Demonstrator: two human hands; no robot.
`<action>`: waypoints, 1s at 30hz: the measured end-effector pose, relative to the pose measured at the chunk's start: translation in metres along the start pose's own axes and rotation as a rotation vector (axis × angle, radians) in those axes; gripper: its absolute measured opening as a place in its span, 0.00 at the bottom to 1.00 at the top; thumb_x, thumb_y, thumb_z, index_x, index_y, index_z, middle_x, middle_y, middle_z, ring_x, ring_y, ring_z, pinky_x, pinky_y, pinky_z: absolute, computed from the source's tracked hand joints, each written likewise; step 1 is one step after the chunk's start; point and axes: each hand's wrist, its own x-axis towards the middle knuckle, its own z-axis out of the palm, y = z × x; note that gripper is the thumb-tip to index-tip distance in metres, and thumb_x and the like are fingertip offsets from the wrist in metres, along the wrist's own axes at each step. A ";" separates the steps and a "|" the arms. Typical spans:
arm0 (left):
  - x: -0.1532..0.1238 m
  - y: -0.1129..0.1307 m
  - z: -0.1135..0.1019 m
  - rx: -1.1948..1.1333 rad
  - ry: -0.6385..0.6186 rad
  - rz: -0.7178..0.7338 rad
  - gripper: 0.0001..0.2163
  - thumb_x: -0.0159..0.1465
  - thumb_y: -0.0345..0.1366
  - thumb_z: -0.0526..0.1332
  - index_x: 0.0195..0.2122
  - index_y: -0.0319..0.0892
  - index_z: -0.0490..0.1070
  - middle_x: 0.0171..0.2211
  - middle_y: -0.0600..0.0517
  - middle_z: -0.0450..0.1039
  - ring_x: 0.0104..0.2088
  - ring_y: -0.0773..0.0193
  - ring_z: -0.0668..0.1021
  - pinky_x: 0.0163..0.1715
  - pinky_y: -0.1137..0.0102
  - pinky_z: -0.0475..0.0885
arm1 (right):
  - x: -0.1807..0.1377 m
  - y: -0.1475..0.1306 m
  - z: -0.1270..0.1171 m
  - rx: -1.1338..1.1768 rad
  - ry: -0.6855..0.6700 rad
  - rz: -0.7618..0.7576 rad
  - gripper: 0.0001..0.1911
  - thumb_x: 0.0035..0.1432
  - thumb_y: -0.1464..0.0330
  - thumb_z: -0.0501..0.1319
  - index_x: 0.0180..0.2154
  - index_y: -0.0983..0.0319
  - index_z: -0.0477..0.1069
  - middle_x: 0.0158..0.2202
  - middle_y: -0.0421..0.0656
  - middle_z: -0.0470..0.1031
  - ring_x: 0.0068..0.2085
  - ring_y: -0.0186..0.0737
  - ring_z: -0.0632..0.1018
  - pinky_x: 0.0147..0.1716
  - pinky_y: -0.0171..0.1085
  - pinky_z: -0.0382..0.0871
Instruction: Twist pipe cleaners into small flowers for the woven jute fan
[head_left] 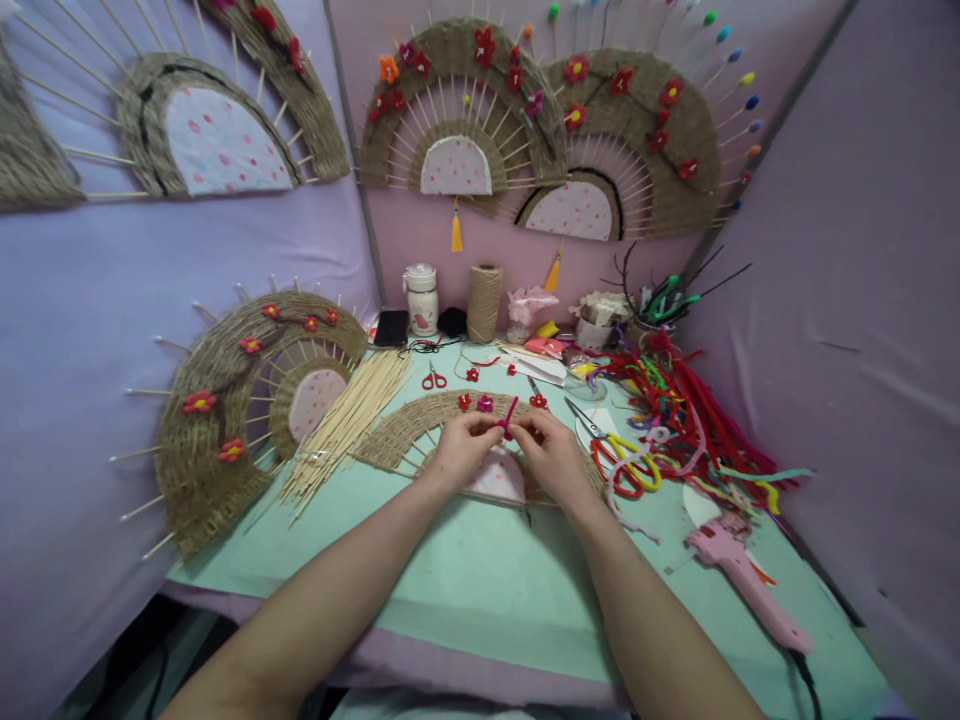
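Observation:
Both hands meet over a half-round woven twine fan (401,428) lying on the table. Between the fingertips is a magenta pipe cleaner (512,408), one end pointing up; its lower part is mostly covered by the fingers. My left hand (466,445) pinches it from the left, and my right hand (553,452) pinches it from the right. Just behind the fingers, a red flower (465,402), a magenta flower (485,404) and another red flower (538,401) lie on or by the fan's upper edge. The fan's white dotted centre (499,478) shows between my wrists.
Thin sticks (352,420) lie left, beside a finished fan (202,450). Small red scissors (433,377) are behind. To the right are yellow-handled scissors (634,462), a pile of pipe cleaners (690,400) and a pink glue gun (750,585) with its cord. A twine spool (485,305) stands at the back.

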 end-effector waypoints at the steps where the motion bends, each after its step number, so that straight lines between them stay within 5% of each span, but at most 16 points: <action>1: 0.000 0.000 0.000 0.022 -0.003 0.014 0.06 0.49 0.33 0.64 0.27 0.38 0.77 0.23 0.51 0.74 0.24 0.67 0.72 0.27 0.73 0.65 | 0.000 0.000 0.000 0.017 -0.002 0.021 0.10 0.56 0.64 0.56 0.29 0.62 0.72 0.29 0.43 0.73 0.33 0.39 0.72 0.32 0.36 0.64; 9: -0.004 -0.003 0.004 0.122 0.007 0.139 0.06 0.50 0.32 0.63 0.29 0.39 0.77 0.28 0.49 0.76 0.30 0.63 0.75 0.33 0.71 0.68 | 0.002 0.001 0.002 0.258 -0.016 0.273 0.11 0.50 0.62 0.58 0.24 0.63 0.70 0.23 0.40 0.71 0.27 0.35 0.70 0.27 0.33 0.62; 15: 0.000 -0.005 0.005 -0.020 0.045 0.002 0.07 0.49 0.34 0.64 0.29 0.38 0.76 0.26 0.49 0.76 0.27 0.64 0.75 0.31 0.70 0.68 | 0.003 0.008 0.004 0.398 0.020 0.397 0.17 0.50 0.56 0.58 0.28 0.64 0.73 0.26 0.42 0.74 0.28 0.36 0.70 0.28 0.34 0.63; 26: 0.001 -0.006 0.004 -0.012 -0.003 -0.019 0.07 0.46 0.32 0.67 0.28 0.39 0.77 0.24 0.50 0.76 0.25 0.66 0.74 0.29 0.72 0.67 | 0.004 0.005 0.002 0.301 -0.029 0.340 0.14 0.48 0.59 0.60 0.25 0.64 0.72 0.24 0.41 0.73 0.27 0.37 0.71 0.28 0.34 0.63; 30: 0.003 -0.009 0.002 -0.119 -0.026 -0.142 0.10 0.47 0.36 0.68 0.30 0.38 0.76 0.23 0.51 0.74 0.22 0.69 0.71 0.22 0.74 0.64 | 0.005 0.009 0.003 0.359 0.025 0.345 0.16 0.52 0.57 0.57 0.30 0.63 0.73 0.28 0.42 0.74 0.30 0.37 0.72 0.29 0.34 0.64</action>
